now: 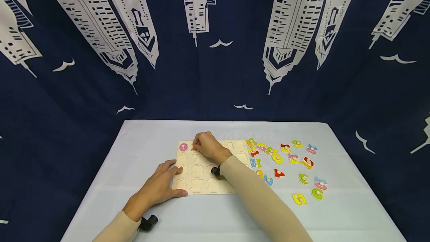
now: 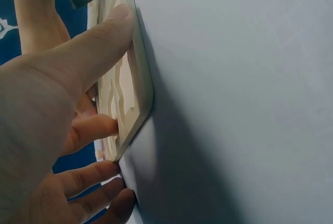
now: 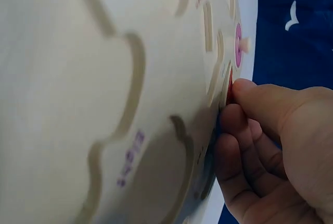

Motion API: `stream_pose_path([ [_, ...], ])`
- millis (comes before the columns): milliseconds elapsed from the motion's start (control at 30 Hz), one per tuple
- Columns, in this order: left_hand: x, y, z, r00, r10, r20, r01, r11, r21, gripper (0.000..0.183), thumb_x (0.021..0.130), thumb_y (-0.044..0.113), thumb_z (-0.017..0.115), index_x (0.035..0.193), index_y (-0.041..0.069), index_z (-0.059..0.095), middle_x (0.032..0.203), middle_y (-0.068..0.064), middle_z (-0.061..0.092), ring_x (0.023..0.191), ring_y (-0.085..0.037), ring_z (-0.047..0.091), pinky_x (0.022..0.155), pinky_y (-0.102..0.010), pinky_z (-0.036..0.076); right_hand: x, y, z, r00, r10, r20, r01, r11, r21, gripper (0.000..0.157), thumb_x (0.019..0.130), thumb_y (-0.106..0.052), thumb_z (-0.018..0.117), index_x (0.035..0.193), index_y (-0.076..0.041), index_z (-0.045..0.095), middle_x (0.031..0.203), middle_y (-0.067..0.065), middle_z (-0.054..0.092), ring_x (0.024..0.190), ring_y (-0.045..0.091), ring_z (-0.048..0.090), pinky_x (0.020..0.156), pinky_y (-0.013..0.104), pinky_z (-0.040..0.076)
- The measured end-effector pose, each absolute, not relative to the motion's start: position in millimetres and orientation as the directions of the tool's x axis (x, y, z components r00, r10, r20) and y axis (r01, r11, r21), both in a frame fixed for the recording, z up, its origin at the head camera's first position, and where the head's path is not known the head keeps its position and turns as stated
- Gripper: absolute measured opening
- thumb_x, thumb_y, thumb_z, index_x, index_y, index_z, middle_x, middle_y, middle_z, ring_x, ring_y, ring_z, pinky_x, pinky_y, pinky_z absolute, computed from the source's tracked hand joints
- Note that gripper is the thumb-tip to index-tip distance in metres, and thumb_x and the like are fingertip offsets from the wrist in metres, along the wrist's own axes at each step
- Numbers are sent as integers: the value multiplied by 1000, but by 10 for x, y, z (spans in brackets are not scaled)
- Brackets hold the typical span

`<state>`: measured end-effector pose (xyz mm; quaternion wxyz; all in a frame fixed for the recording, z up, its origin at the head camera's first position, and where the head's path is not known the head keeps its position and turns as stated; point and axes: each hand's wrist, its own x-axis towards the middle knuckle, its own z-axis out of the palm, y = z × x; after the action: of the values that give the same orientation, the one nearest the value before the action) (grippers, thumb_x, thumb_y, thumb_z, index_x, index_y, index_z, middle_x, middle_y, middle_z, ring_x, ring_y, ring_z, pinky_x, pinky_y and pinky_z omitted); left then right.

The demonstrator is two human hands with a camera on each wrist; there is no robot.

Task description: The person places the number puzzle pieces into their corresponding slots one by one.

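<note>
A pale wooden number puzzle board (image 1: 196, 186) lies on the table, with recessed slots and a pink zero piece (image 1: 183, 147) in its top left slot. At the slot beside it, my right hand (image 1: 211, 146) pinches a red puzzle piece (image 3: 230, 86) between thumb and fingers, right at the board's surface. Much of this piece is hidden by the hand. My left hand (image 1: 161, 184) rests at the board's left side with fingers spread; its thumb (image 2: 99, 44) lies over the near edge and a finger touches the top face.
Several colourful number pieces with small knobs lie right of the board, among them a yellow five (image 1: 299, 199), a red four (image 1: 279, 173) and a green-yellow six (image 1: 317, 193). A white cloth (image 1: 349, 212) covers the table. Behind hangs a dark blue curtain (image 1: 215, 81) with white buildings.
</note>
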<state>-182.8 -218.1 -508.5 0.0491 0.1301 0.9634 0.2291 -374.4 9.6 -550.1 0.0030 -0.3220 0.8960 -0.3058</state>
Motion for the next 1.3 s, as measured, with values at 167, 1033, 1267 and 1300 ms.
stream_pose_path([
  [167, -1823, -2173, -5084, -961, 275, -30, 231, 859, 456, 89, 82, 57, 105, 151, 8, 76, 176, -24, 52, 161, -46, 53, 125, -67, 55, -3805, 22, -5571, -817, -558, 143, -536, 644, -546, 10, 110, -19, 84, 101, -14, 85, 93, -4, 80, 84, 7, 68, 77, 21, 60],
  [1033, -1788, -2195, -5081, -962, 270, -41, 220, 853, 473, 90, 86, 55, 103, 156, 7, 72, 181, -24, 47, 164, -48, 50, 130, -69, 51, -2987, 1165, -4636, -764, -621, 173, -620, 636, -459, 22, 107, -5, 80, 129, -1, 85, 108, 8, 83, 84, 7, 68, 78, 21, 59],
  [1267, -1775, -2183, -5079, -962, 269, -47, 214, 849, 482, 91, 85, 54, 104, 156, 7, 72, 182, -24, 47, 165, -49, 49, 130, -70, 51, -2762, 1755, -4679, -818, -558, 139, -549, 687, -476, 21, 106, -7, 83, 126, -2, 86, 105, 5, 81, 81, 8, 63, 73, 23, 56],
  [1300, -1770, -2180, -5079, -962, 269, -49, 212, 849, 485, 91, 85, 54, 104, 156, 7, 72, 182, -24, 47, 165, -49, 49, 130, -70, 50, -2725, 1830, -4696, -826, -548, 130, -537, 695, -478, 21, 106, -9, 84, 126, -3, 86, 104, 3, 81, 82, 8, 63, 74, 23, 57],
])
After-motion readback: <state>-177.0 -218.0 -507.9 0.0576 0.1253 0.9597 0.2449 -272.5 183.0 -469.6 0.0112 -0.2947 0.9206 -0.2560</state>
